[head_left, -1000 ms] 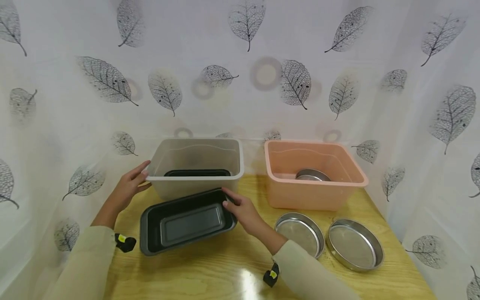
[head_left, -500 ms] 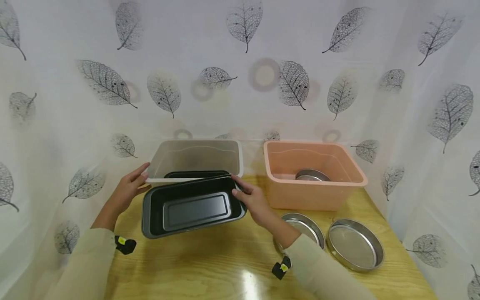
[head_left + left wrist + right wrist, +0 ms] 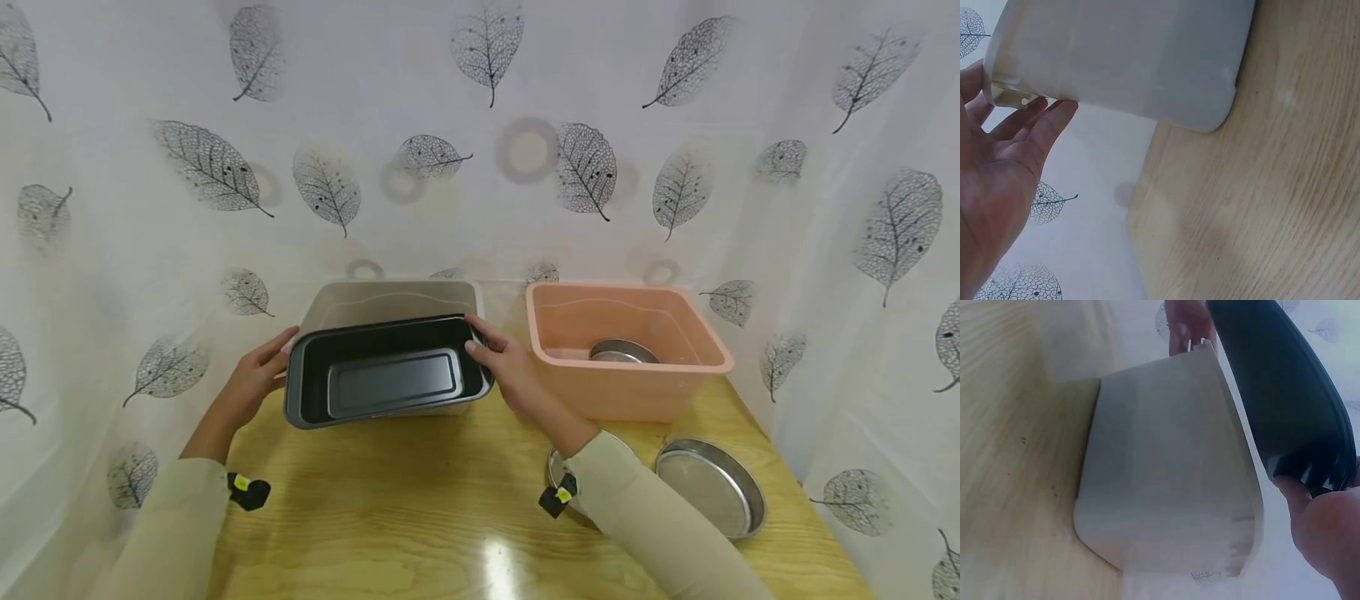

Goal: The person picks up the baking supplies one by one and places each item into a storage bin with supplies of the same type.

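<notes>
A dark loaf pan (image 3: pixel 393 382) is tilted with its inside towards me, over the grey plastic bin (image 3: pixel 390 302). My right hand (image 3: pixel 513 375) grips the pan by its right end, thumb inside the rim. In the right wrist view the pan's dark underside (image 3: pixel 1285 387) shows beside the bin's rim, above the table. My left hand (image 3: pixel 251 383) holds the bin's left rim; the left wrist view shows its fingers under the lip of the bin (image 3: pixel 1129 56). The pan hides most of the bin's inside in the head view.
To the right stands a pink bin (image 3: pixel 611 392) with a round metal pan (image 3: pixel 622 352) inside. A second round pan (image 3: pixel 708 492) lies on the wooden table (image 3: pixel 360 508); another, under the right forearm, is mostly covered. A leaf-print curtain (image 3: pixel 450 225) hangs behind.
The right hand has raised the loaf pan up and slightly right, from in front of the grey bin to over its front rim. The left hand keeps its place on the bin.
</notes>
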`<state>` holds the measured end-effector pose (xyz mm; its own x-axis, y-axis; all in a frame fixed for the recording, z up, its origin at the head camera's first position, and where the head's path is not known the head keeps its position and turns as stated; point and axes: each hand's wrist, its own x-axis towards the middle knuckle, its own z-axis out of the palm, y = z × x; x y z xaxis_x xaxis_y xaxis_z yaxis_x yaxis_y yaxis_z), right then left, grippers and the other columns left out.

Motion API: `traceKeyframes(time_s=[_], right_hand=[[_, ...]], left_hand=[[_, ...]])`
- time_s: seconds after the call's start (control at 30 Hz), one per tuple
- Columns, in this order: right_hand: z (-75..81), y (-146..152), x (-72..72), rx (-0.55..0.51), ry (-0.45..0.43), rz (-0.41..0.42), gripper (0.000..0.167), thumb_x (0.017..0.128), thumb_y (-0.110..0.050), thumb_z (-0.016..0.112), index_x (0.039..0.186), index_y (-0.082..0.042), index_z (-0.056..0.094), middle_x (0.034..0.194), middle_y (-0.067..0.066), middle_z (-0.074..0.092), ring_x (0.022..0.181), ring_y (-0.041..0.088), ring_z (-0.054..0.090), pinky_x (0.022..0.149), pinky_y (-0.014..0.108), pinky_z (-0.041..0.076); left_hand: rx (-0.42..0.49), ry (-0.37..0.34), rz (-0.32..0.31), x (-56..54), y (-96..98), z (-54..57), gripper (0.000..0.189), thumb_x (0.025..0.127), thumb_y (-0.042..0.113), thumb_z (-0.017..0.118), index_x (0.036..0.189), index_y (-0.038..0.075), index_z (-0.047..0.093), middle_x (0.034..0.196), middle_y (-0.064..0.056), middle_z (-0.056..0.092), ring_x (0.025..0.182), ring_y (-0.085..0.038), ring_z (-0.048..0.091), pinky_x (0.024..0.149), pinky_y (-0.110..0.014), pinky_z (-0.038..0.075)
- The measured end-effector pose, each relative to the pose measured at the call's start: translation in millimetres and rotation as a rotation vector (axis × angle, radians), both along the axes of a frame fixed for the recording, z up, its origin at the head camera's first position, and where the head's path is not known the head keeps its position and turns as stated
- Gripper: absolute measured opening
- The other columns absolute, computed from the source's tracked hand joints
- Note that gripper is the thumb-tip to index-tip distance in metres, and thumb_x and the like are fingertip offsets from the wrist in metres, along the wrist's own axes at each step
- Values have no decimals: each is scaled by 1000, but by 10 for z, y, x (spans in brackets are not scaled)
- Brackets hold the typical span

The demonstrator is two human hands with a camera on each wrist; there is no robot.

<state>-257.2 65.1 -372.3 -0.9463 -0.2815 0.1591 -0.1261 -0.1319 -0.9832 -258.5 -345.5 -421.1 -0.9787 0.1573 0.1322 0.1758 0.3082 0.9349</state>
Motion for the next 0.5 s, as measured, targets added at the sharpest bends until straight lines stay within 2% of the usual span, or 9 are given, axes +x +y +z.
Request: traceKeyframes(time_s=[0.07,0.13,0.23,0.3,0.37,0.43,0.5], right_hand=[[45,-2,-54,-1,-3,-2,52,101,-1,56,151,-3,45,160,13,39,145,21,35,108,21,43],[87,1,-115,-6,-2,3,52,101,-1,55,152,-3,43,160,14,39,143,23,39,102,18,47],[131,26,-212,-10,-9,2,52,102,-2,55,153,-6,43,161,12,37,143,27,40,108,27,48],[153,48,-275,8,-12,-19,52,102,-4,56,152,-10,45,161,10,37,145,27,38,114,36,43],[169,69,-335,22,-17,-47,52,102,-6,58,152,-12,47,161,8,37,148,25,34,119,42,37],[182,82,-396,30,-19,-74,51,101,-7,60,151,-13,49,161,6,39,148,23,33,120,43,36],[196,87,-449,28,-24,-95,51,101,-7,61,150,-14,50,160,7,41,147,25,36,119,45,37]], left_hand=[[4,-6,6,0,0,1,64,109,37,43,162,11,18,157,-18,37,108,14,56,88,-11,54],[-1,-16,11,-4,3,1,64,109,38,43,162,13,18,159,-17,35,115,9,55,89,-12,54],[1,-37,9,-13,11,-2,65,109,39,42,163,13,17,165,-22,22,136,-17,49,91,-12,54],[-4,-49,7,-19,16,-4,64,110,38,40,163,13,16,167,-23,12,146,-34,36,92,-13,54],[-1,-55,3,-23,19,-4,64,110,38,40,163,12,15,167,-23,8,148,-47,24,93,-15,54],[-3,-53,1,-25,16,-3,65,110,39,40,163,11,15,167,-24,10,147,-48,24,94,-17,54],[-10,-48,-3,-22,10,2,66,109,41,40,163,12,15,166,-25,12,148,-42,29,95,-17,54]])
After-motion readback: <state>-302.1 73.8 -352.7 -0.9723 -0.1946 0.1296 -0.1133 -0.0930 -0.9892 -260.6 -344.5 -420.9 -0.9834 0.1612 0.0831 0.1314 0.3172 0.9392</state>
